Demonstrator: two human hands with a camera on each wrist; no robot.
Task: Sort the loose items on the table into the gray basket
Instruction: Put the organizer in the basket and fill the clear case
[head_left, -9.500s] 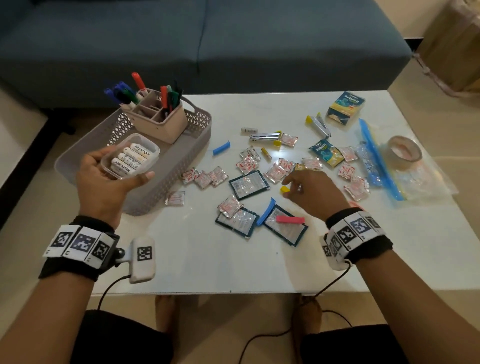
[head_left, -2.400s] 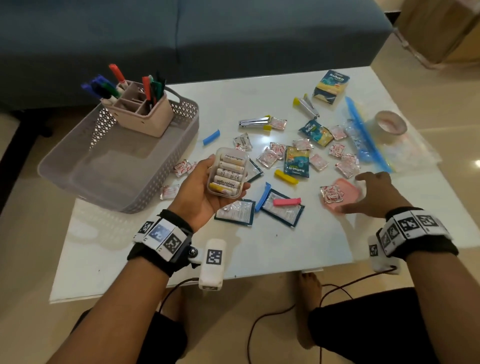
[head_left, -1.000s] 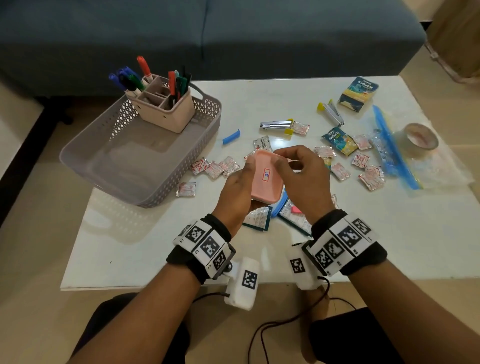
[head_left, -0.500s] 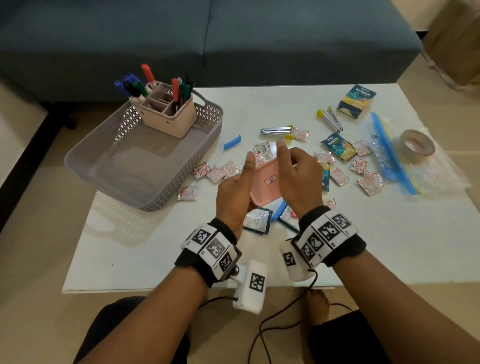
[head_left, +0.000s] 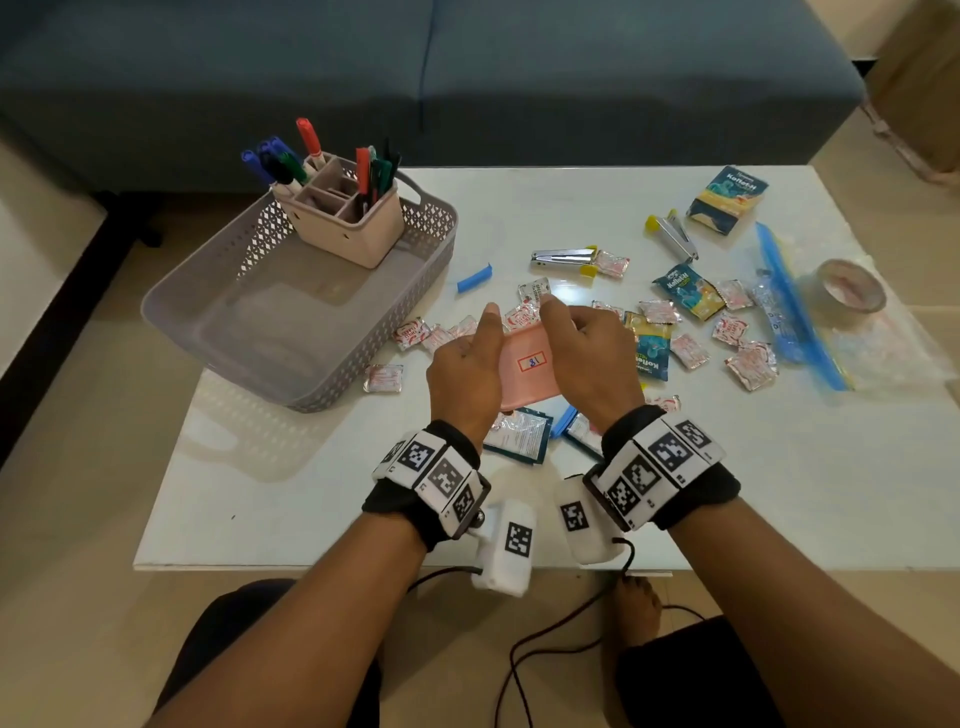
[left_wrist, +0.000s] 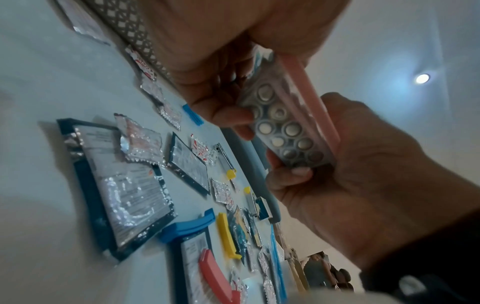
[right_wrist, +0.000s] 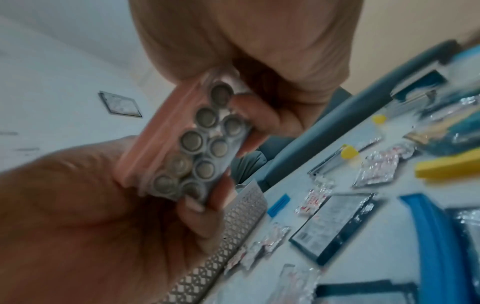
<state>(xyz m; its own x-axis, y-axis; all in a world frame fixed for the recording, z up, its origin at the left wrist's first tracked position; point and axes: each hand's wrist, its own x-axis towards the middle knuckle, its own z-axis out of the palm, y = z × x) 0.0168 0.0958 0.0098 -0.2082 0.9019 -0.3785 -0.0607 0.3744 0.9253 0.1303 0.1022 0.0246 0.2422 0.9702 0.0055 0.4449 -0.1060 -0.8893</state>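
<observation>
Though flat under both hands' grip, battery case (head_left: 527, 371) lengthwise away.

Blue sofa (head_left: 467, 67) behind white table (head_left: 322, 499), beige tiled floor (head_left: 67, 519), ceiling spotlight (left_wrist: 422, 78).

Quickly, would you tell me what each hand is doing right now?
Left hand: grips the battery box.
Right hand: grips the same box, on its pink lid.

A clear battery box (head_left: 524, 397) with pink lid (head_left: 530, 366) is held above the table, right of the gray basket (head_left: 291, 332).
</observation>
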